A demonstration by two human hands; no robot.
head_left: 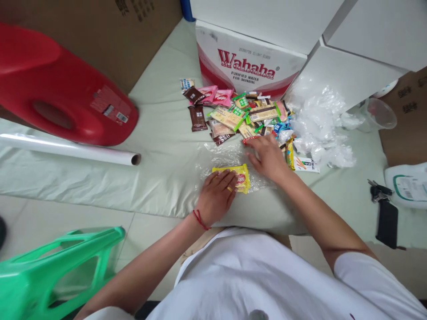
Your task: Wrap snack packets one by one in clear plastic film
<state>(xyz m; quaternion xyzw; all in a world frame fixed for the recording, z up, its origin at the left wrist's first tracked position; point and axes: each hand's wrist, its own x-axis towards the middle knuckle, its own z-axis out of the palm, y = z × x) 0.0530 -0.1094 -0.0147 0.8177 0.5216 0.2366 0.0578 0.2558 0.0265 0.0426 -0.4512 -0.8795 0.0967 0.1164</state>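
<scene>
My left hand (218, 191), with a red string at the wrist, lies over a yellow wafer packet (245, 178). Its fingers are close together on the wrapper and hide much of it. Beneath the packet a clear plastic sheet (216, 155) is spread on the cloth. My right hand (268, 158) is at the near edge of a heap of wrapped snacks (228, 118), thumb and fingers apart. Its fingertips are beside a red-edged wrapper (249, 139); whether they touch it I cannot tell. Pink wafer packets (223, 97) and a dark brown packet (198, 118) lie on the heap's left.
Crumpled clear bags (320, 120) lie right of the heap, before a Wahaha carton (248, 62). A red jug (76, 93) and a white roll (70, 151) are at left. Keys with a black case (387, 222) lie at right. A green stool (63, 271) stands below.
</scene>
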